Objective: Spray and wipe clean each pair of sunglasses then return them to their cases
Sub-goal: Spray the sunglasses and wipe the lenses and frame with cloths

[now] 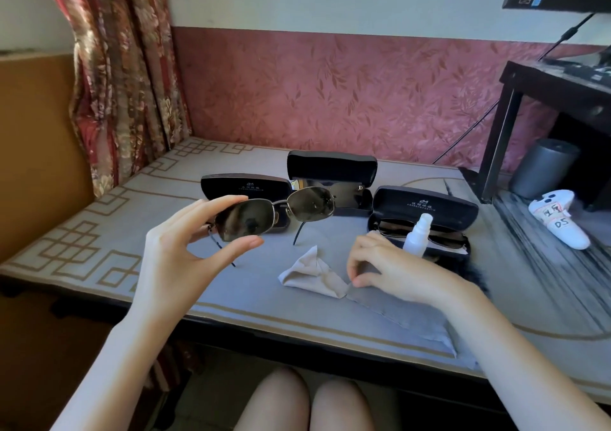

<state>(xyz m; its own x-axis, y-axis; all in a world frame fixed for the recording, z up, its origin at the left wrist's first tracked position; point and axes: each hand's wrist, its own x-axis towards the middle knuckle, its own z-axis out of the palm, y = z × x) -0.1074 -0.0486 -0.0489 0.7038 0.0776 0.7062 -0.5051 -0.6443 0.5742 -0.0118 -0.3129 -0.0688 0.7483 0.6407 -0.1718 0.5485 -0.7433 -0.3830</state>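
Two grips to report. Pinches one lens of the sunglasses (244, 219) between thumb and fingers (228, 200) of the left hand (172, 248), raised clear of the desk (231, 298), temples unfolded and pointing down. Curls the right hand (393, 272) down at the near corner of the cloth (307, 272), thumb and forefinger apparently nipping it, though hard to confirm the contact. Leaves the spray bottle (418, 232) standing untouched just beyond that hand, in front of the right case (426, 205). Further out, three cases lying open: the right case with a second pair (439, 232) inside, the middle case (330, 166) with what looks like a third pair (327, 187), the left case (244, 184) mostly hidden behind the raised sunglasses. Reads as an early stage: wiping of this pair seemingly about to begin, spraying impossible to verify, return to a case not yet done, the other two pairs probably waiting their turn.
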